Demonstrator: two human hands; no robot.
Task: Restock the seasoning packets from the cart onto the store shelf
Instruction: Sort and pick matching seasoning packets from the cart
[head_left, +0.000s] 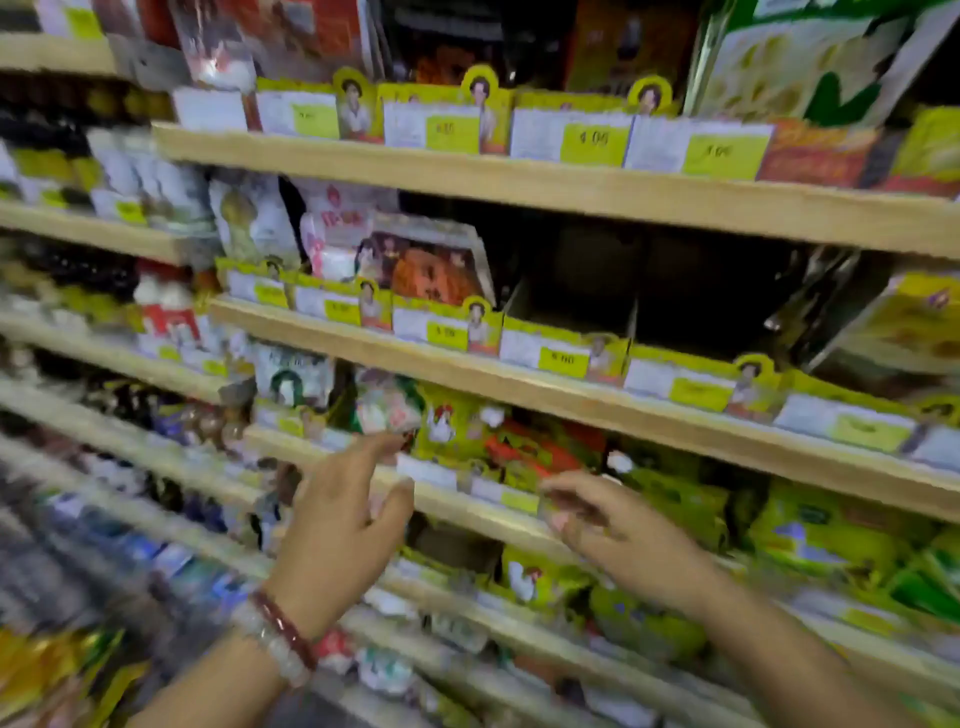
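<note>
Both of my hands are raised in front of a wooden store shelf (545, 405) stocked with seasoning packets. My left hand (343, 519), with bead bracelets on the wrist, reaches with loose, spread fingers toward a pink and white packet (387, 408) and holds nothing. My right hand (613, 530) hovers with fingers slightly bent in front of the yellow and green packets (457, 421) on the third shelf; the frame is blurred and nothing shows in it. No cart is in view.
Rows of price tags (592, 140) line the shelf fronts. An orange packet (431, 270) stands on the second shelf beside an empty cardboard display box (566, 332). Bottles (62, 275) fill the shelves at left. Green packets (821, 540) lie lower right.
</note>
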